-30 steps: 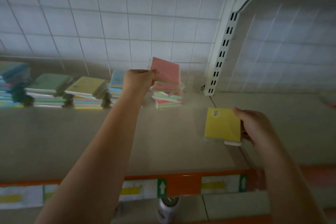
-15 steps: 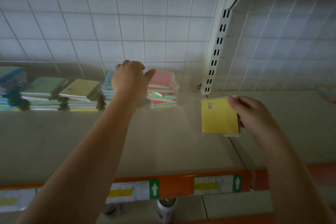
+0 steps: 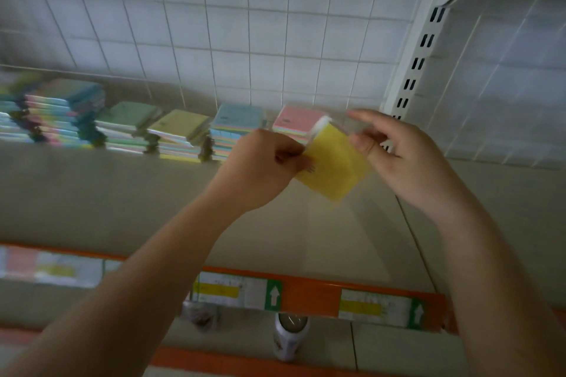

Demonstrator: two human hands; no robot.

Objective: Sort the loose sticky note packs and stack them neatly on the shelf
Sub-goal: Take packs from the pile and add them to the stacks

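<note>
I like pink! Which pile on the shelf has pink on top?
The rightmost stack, nearest the hands. Its neighbours are topped blue, yellow and green.

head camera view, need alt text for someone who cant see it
Two bare hands hold a yellow sticky note pack above a beige shelf: the left hand pinches its left edge, while the right hand touches its right side with loose fingers. Behind them, stacks of pastel packs line the white tiled wall.
</note>
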